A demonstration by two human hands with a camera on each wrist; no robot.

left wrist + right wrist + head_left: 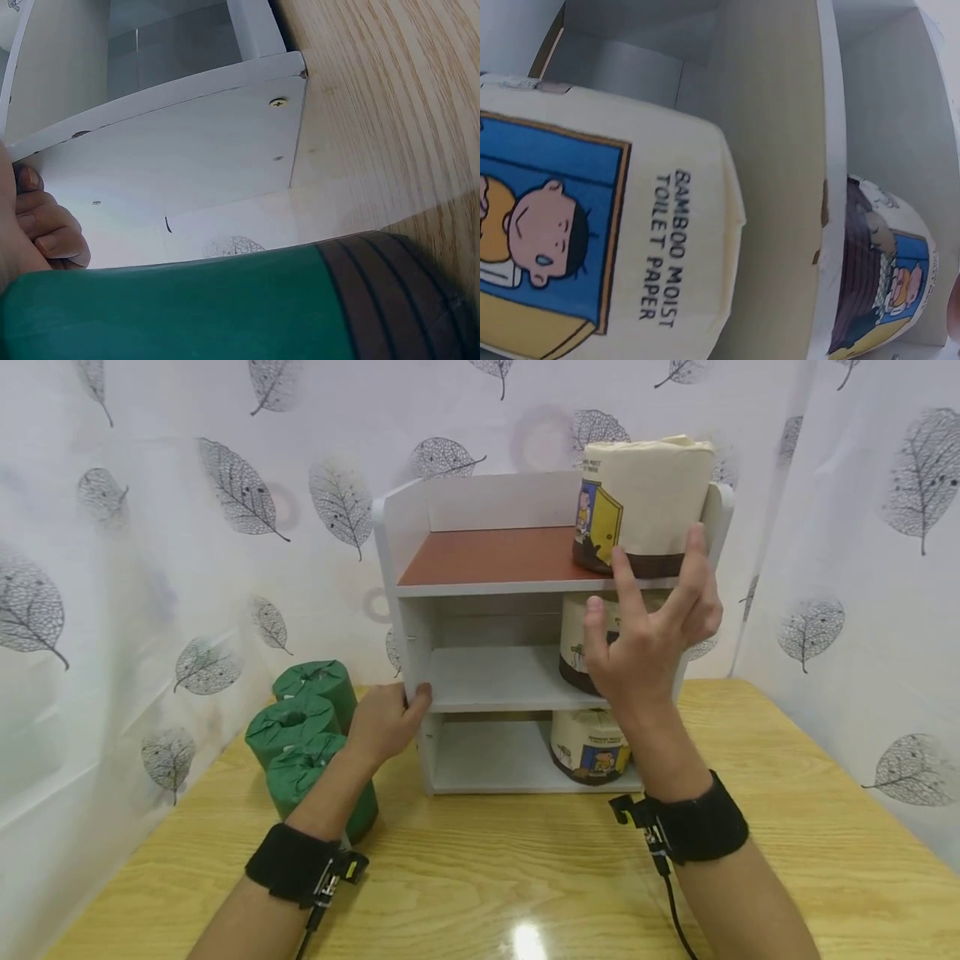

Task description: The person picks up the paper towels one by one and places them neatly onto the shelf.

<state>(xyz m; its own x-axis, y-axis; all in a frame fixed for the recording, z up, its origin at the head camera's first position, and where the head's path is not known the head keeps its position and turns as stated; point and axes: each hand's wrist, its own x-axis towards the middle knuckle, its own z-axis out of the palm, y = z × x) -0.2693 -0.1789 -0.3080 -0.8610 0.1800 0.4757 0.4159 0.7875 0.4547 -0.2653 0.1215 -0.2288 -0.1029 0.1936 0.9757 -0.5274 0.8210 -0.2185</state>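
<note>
A cream roll (667,502) is standing upright at the right end of the rack (491,587), on its top board. It's sitting above and beyond the nearer right hand (648,627), whose fingers are splaying wide, perhaps touching. The left hand (384,718) is gripping the rack's left side, near green rolls (281,745).

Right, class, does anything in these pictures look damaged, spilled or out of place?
Yes, slight damage: the white shelf unit has what look like dark chips on a shelf's front edge, with another on its left side's front edge, breaking the white finish. I see no spill.
</note>
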